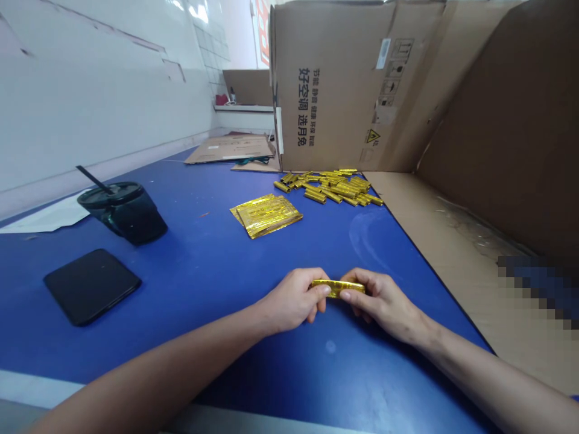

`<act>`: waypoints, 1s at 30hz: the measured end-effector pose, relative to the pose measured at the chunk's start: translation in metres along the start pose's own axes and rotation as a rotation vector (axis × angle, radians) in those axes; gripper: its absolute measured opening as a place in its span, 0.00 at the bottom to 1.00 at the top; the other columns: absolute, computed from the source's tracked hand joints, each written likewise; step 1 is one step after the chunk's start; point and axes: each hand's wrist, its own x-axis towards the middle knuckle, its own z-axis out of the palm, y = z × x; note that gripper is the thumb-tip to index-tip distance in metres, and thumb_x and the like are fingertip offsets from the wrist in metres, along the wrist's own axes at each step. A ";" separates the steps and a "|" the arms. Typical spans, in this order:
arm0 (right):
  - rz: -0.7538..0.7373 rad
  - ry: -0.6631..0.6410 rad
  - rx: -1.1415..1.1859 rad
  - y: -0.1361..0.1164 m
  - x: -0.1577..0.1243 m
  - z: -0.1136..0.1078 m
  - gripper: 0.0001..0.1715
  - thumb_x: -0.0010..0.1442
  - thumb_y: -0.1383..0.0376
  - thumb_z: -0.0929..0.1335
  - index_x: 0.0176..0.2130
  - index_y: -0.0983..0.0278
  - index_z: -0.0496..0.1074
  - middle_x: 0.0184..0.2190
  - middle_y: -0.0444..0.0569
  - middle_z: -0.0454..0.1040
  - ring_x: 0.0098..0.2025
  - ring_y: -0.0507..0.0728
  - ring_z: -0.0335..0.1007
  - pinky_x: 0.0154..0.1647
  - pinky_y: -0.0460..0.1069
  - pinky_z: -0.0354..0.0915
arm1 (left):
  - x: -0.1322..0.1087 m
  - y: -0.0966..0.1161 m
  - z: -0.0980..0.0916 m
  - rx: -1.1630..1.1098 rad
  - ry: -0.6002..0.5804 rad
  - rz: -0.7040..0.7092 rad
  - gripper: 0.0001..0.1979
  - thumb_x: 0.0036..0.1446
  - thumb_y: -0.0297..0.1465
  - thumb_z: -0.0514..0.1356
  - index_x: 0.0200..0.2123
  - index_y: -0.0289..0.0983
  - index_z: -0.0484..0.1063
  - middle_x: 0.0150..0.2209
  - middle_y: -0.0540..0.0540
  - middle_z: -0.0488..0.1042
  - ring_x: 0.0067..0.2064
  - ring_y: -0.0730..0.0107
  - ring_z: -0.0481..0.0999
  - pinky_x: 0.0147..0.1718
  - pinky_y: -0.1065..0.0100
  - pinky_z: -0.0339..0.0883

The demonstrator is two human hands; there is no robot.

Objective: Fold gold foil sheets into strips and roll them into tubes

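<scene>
My left hand [294, 299] and my right hand [380, 303] hold a small gold foil stick [338, 287] between them at its two ends, pinched by thumbs and fingers just above the blue table [203, 343]. Farther ahead lies a loose heap of similar rolled gold foil sticks [332, 188]. To its left, a flat stack of gold foil sachets [265, 216] rests on the table, nearer my hands than the heap but not touching them.
On the left stand a dark tumbler with a lid and straw [122, 212] and a black phone-like slab [91, 286], with white paper [45, 220] behind. A large cardboard box panel [353, 84] rises behind the heap, and a cardboard sheet [452, 241] lies along the right.
</scene>
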 end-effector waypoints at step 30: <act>-0.059 -0.076 -0.138 -0.005 -0.006 -0.002 0.24 0.58 0.52 0.56 0.19 0.64 0.57 0.15 0.37 0.51 0.17 0.46 0.44 0.16 0.43 0.46 | -0.008 0.018 -0.011 0.378 0.099 0.178 0.14 0.57 0.32 0.45 0.21 0.35 0.60 0.16 0.56 0.58 0.20 0.79 0.57 0.22 0.76 0.52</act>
